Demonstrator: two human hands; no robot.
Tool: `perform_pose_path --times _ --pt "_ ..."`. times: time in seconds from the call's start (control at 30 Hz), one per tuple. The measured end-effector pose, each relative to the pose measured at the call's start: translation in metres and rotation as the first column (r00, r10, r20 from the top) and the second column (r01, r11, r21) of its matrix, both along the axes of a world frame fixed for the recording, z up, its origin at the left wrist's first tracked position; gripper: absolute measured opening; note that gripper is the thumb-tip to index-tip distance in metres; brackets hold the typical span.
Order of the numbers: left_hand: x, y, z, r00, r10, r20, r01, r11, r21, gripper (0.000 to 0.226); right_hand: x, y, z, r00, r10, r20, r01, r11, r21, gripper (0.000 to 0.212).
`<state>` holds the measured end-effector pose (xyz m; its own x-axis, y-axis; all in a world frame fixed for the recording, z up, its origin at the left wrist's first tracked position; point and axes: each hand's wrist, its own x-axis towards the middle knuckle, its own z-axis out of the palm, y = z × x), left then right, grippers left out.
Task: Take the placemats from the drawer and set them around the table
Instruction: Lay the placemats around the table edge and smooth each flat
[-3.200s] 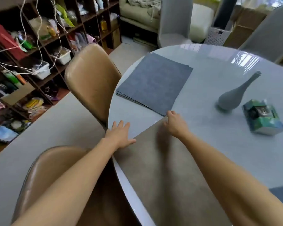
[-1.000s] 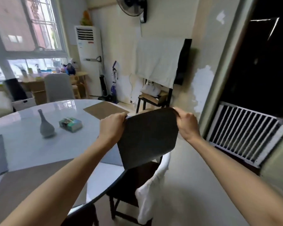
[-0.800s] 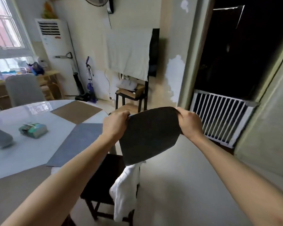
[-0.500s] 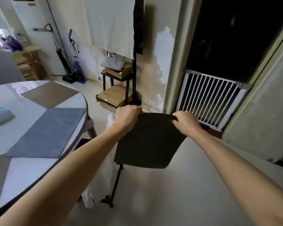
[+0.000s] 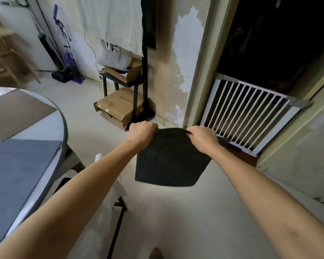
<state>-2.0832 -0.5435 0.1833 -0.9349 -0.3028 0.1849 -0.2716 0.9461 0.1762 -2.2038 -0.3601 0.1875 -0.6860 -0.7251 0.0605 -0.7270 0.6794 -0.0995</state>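
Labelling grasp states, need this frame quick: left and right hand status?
Left hand: closed, holding the dark placemat by its top edge.
Right hand: closed, holding the same placemat's top edge.

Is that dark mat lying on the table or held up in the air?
In the air. The dark mat hangs over the floor, gripped at its top edge by the left hand and right hand, beside the table.

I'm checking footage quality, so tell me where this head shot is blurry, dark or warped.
Head view: motion blur smears the left edge, around the table; the doorway is nearly black; wide-angle distortion bends the gate and stretches both forearms; the mat and both hands stay fairly sharp.
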Motion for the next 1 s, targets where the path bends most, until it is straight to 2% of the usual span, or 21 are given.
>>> perform_pose_path --times 0.17,0.33,0.47,0.57,0.7,0.83,0.9,1.0 --pt "-0.070 -0.079 0.004 0.999 0.048 -0.018 -0.048 0.998 0.043 0.021 -0.083 -0.084 -0.003 0.994 0.075 -0.083 -0.078 0.996 -0.043 0.028" --pt "-0.130 -0.178 0.005 0.979 0.203 -0.013 -0.203 0.979 0.024 0.020 -0.160 -0.195 -0.009 0.958 0.237 -0.161 -0.252 0.964 -0.080 0.023" --pt "-0.178 -0.262 0.007 0.945 0.324 -0.051 -0.302 0.920 0.250 0.021 -0.236 -0.293 -0.016 0.933 0.310 -0.180 -0.336 0.932 -0.134 0.018" --pt "-0.202 -0.324 0.010 0.876 0.474 -0.090 -0.381 0.794 0.474 0.018 -0.285 -0.374 -0.010 0.919 0.374 -0.124 -0.391 0.906 -0.163 0.018" --pt "-0.213 -0.404 0.006 0.739 0.664 -0.113 -0.416 0.583 0.698 0.018 -0.317 -0.491 0.003 0.848 0.503 -0.168 -0.528 0.827 -0.192 0.014" --pt "-0.195 -0.476 -0.021 0.647 0.762 -0.037 -0.457 0.426 0.781 0.023 -0.323 -0.597 0.002 0.762 0.640 -0.096 -0.643 0.734 -0.219 0.017" --pt "-0.187 -0.514 -0.034 0.581 0.814 0.012 -0.469 0.323 0.822 0.028 -0.328 -0.654 0.000 0.756 0.652 -0.061 -0.645 0.725 -0.243 0.018" --pt "-0.178 -0.581 -0.052 0.505 0.862 0.040 -0.488 0.247 0.837 0.034 -0.331 -0.744 -0.006 0.743 0.669 -0.001 -0.648 0.720 -0.248 0.016"
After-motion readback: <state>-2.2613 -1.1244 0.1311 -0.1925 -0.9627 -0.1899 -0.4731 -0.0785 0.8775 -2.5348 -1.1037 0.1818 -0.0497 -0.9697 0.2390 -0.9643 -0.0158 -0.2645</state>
